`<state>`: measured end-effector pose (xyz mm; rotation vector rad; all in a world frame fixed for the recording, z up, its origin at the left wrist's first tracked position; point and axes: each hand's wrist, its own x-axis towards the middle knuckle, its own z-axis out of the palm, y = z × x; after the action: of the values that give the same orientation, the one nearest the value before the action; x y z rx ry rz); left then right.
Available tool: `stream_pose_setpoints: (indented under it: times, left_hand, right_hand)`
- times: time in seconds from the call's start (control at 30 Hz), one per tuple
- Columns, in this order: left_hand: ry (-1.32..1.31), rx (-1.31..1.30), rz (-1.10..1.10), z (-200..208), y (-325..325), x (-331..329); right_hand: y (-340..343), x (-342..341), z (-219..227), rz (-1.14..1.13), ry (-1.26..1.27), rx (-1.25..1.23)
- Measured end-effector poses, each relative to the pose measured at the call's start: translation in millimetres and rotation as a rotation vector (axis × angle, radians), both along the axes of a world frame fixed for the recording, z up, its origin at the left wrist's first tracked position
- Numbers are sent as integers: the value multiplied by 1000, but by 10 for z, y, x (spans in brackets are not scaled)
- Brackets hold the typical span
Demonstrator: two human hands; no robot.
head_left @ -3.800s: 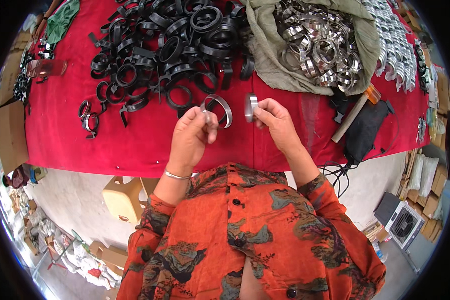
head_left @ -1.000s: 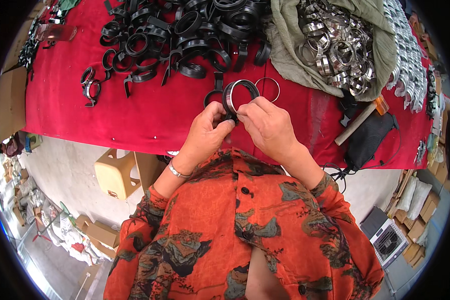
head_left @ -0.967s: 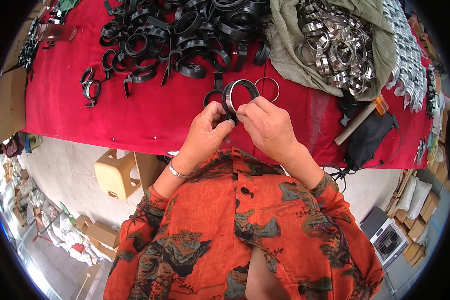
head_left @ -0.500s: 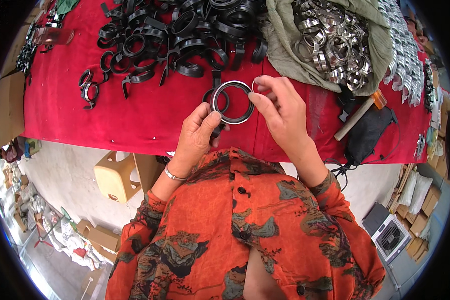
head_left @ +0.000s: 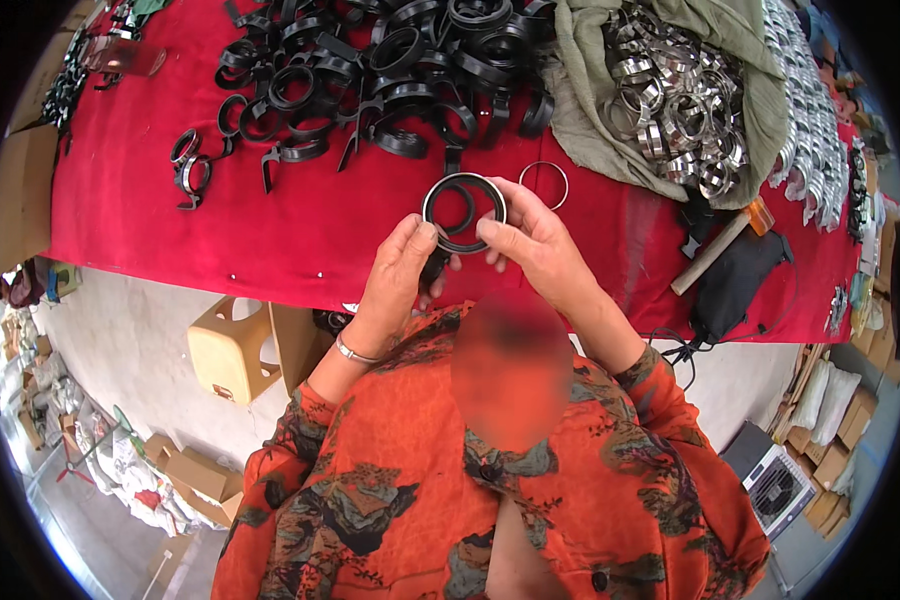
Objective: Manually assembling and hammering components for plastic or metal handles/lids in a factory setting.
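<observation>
A round black ring (head_left: 433,195) with a silvery rim is held upright over the red cloth. My left hand (head_left: 398,265) is closed on its left side, thumb on the front. On the right side, my right hand (head_left: 540,245) also grips it, with the thumb against the inner edge and the fingers behind. A second, smaller black loop (head_left: 470,207) shows through the opening; whether it is joined to the held ring I cannot tell. Just beyond my right hand, a thin metal ring (head_left: 568,187) lies flat on the cloth.
Black ring clamps (head_left: 395,50) are heaped at the back of the red-covered table (head_left: 310,225). A green cloth sack (head_left: 580,110) of shiny metal rings (head_left: 690,115) stands back right. A hammer (head_left: 710,250) and black pouch (head_left: 740,285) lie at right. Below left is a beige stool (head_left: 220,350).
My right hand has let go of the thin metal ring, which now lies on the cloth, and has moved left onto the black ring. My left hand keeps its hold.
</observation>
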<state>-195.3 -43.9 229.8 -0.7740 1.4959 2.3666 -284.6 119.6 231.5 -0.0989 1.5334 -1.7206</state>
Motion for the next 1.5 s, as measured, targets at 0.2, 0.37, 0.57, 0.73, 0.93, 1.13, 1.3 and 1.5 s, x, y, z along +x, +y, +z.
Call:
stream_pose_setpoints:
  times: [0.2,0.37,0.57,0.73,0.93,1.13,1.3,1.5]
  left_hand:
    - [-1,16,37,-6,-63,42]
    - [42,-163,-75,41,-173,43]
    - [0,-116,-128,14,-445,148]
    - [-137,-399,136,-75,-1167,23]
    - [-127,-983,537,-310,-3030,-300]
    - [17,-1867,257,-505,-3135,-396]
    - [235,-882,63,-345,-1567,-371]
    - [212,-408,-289,-376,-441,-488]
  right_hand:
    - [-139,111,-56,-12,70,-110]
    - [-189,18,-126,28,-44,-177]
    - [-335,-82,-96,168,-2,-78]
    - [-412,-12,-365,96,91,109]
    - [134,-238,-600,90,427,518]
    - [279,-245,-777,337,812,1021]
    - [364,-244,-955,41,934,820]
    - [278,-338,-393,-175,-257,-39]
